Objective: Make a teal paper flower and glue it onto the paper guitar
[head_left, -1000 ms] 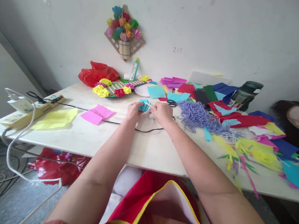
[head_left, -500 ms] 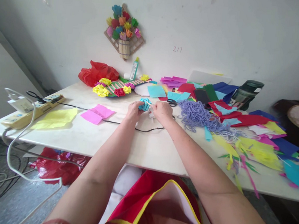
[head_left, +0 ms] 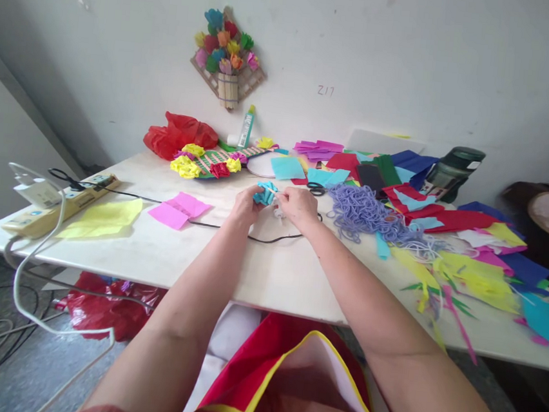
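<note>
Both my hands meet over the middle of the white table [head_left: 267, 276]. My left hand [head_left: 245, 204] is closed on a crumpled light-blue paper flower [head_left: 265, 193]. My right hand [head_left: 297, 208] is closed in a pinch on a thin white strand at the flower's right side; something small and white lies just under that hand. A black cord [head_left: 233, 230] runs across the table below my hands.
Pink paper [head_left: 179, 210] and yellow paper [head_left: 101, 216] lie left, beside a power strip [head_left: 56, 201]. Right: purple string pile [head_left: 364, 211], black scissors [head_left: 316, 188], several coloured paper scraps, a dark jar [head_left: 450, 174]. Behind: red bag [head_left: 180, 135], glue bottle [head_left: 246, 127], flower craft [head_left: 211, 161].
Almost nothing has moved; my hands stay on the blue flower with only slight finger shifts.
</note>
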Demonstrator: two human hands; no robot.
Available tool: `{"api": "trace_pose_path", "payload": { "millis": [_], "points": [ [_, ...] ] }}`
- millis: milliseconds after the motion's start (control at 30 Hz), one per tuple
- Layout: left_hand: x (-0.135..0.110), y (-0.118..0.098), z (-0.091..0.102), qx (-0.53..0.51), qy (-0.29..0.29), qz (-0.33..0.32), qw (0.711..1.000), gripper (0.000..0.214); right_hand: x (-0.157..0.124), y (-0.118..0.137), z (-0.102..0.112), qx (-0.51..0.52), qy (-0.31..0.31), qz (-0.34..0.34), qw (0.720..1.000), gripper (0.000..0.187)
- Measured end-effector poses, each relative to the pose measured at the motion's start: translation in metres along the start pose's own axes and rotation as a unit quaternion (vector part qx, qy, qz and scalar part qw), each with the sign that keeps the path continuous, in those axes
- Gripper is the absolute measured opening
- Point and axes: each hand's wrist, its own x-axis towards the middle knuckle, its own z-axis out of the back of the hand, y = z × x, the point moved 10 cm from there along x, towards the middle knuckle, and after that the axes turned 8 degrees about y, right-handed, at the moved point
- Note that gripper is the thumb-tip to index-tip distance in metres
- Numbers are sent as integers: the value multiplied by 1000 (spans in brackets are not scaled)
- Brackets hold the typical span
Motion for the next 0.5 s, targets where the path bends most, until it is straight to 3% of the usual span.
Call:
{"api": "trace_pose_path", "payload": {
  "millis": [500],
  "points": [
    [0, -1, 1, 30, 3, -6, 1000, 8, -6, 9, 10, -73, -19, 49, 996, 34]
  ]
}}
